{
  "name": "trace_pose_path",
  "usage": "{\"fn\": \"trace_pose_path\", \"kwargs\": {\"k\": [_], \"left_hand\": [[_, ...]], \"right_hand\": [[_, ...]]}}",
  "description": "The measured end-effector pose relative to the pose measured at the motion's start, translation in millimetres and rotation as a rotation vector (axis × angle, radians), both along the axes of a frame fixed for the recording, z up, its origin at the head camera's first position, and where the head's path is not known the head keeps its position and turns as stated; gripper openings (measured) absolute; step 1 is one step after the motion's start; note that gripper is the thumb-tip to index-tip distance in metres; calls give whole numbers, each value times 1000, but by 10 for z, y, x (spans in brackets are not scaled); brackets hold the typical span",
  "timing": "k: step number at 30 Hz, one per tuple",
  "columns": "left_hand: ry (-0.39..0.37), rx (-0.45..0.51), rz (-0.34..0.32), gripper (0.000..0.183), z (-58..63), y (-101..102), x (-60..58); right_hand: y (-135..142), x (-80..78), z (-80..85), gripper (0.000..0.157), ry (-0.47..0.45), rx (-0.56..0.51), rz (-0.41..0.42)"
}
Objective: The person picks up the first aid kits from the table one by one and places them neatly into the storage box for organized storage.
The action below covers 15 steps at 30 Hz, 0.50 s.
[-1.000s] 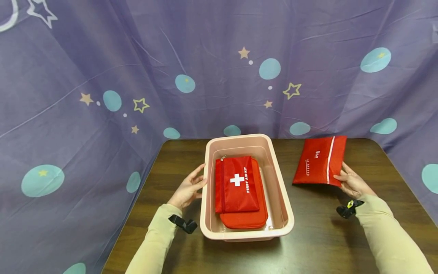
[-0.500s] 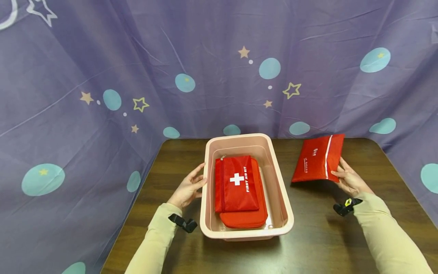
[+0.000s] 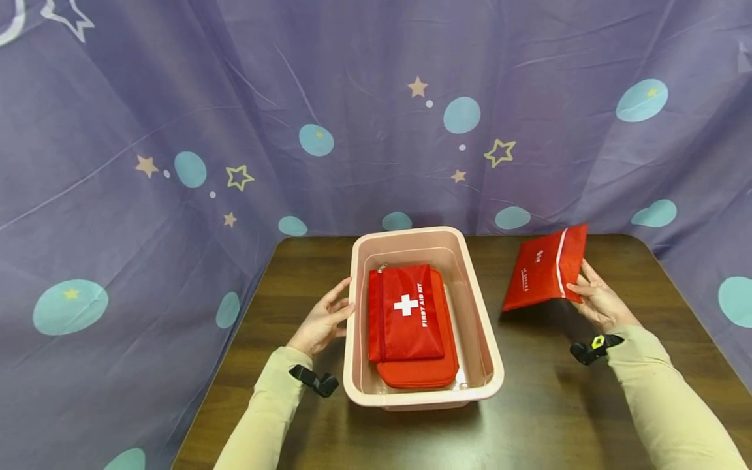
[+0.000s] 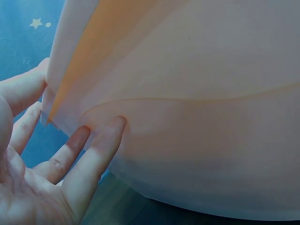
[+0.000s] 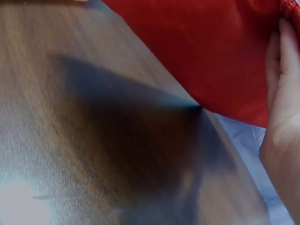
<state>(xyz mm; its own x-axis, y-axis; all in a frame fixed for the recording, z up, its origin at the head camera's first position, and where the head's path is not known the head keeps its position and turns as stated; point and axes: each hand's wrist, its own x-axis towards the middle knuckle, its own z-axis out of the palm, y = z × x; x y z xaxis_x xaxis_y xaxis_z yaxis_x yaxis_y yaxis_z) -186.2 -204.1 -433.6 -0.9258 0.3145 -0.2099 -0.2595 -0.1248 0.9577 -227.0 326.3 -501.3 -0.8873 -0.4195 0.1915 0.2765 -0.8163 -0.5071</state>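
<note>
A pale pink plastic tub (image 3: 484, 307) stands mid-table. My left hand (image 3: 322, 321) touches its left side with spread, fairly straight fingers; in the left wrist view those fingers (image 4: 96, 164) lie against the outer wall. Inside the tub, a red first aid kit pouch (image 3: 405, 333) with a white cross lies on top of a red rounded case (image 3: 420, 375). To the right of the tub, my right hand (image 3: 602, 301) pinches the right edge of a flat red pouch (image 3: 537, 274) with a white stripe. That pouch (image 5: 215, 56) is tilted, its right edge raised off the table.
The brown wooden table (image 3: 529, 418) has its back edge against a purple curtain (image 3: 364, 176) with stars and blue ovals. Another stretch of curtain runs along the left side. A black wrist camera (image 3: 593, 351) sits on the right wrist.
The right hand has moved slightly left and farther back, lifting the pouch's right edge and tilting it more. The left hand, tub and its contents hold still.
</note>
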Motion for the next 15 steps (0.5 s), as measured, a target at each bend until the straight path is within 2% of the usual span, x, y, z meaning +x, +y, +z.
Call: {"fn": "trace_pose_path", "kwargs": {"k": [15], "left_hand": [[-11,4,-7,66,-7,-3,-27]], "right_hand": [[-70,-11,150,82,101,-151,57]]}}
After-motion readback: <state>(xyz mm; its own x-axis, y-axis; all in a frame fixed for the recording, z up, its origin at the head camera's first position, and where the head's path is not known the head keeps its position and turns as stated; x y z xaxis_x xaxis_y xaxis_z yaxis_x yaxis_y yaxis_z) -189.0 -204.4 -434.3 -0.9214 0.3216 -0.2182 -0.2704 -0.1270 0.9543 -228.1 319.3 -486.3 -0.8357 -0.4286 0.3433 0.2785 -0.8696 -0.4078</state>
